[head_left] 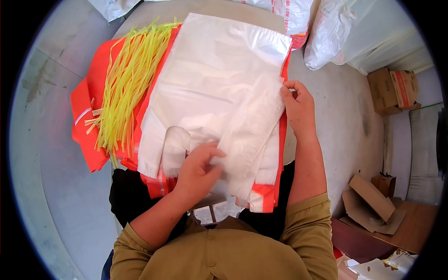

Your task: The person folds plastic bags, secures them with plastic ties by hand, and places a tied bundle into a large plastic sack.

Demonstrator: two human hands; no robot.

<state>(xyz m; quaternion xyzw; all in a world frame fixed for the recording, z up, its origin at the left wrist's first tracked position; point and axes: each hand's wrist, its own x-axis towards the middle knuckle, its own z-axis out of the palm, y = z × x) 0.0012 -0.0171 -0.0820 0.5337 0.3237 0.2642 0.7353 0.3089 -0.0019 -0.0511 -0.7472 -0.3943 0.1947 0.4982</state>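
A stack of white plastic vest bags lies flat in front of me, with red plastic bags showing beneath along its edges. The top bag's right side is folded inward, over the handle area. At that right edge, my right hand pinches the film between thumb and fingers. My left hand is over the lower edge, between the bag handles, its fingers apart and slightly blurred. A bundle of yellow plastic strips rests left of the white bags, on folded red bags.
Filled white sacks stand on the floor at the back. Cardboard boxes sit against the right wall. Flattened cardboard lies on a brown wooden surface at lower right. My knees are under the bag stack.
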